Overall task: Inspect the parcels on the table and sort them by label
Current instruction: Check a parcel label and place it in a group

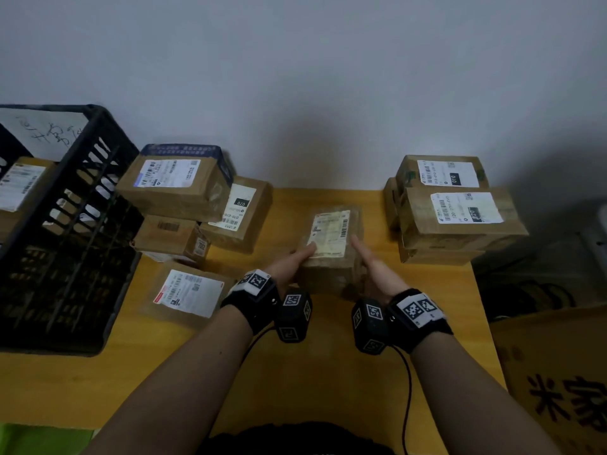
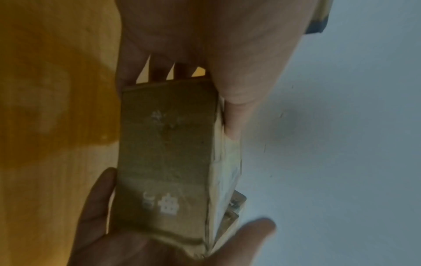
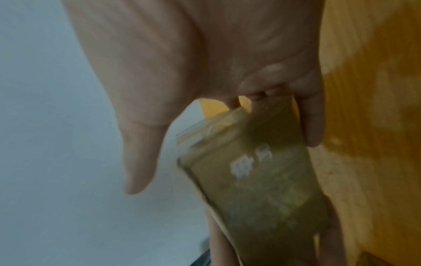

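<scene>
A brown cardboard parcel is held between both hands over the middle of the yellow table, its pale worn label facing up. My left hand grips its left end, thumb on the label edge, fingers underneath. My right hand grips the right end, thumb along the top. The left wrist view shows the parcel end-on with my left hand around it and the right hand at the far end. In the right wrist view the fingers of my right hand curl under the parcel.
A black plastic crate holding a parcel stands at the left. Beside it lie several labelled parcels, one flat near my left wrist. A stack of parcels sits at the right. A large printed carton stands off the table's right edge.
</scene>
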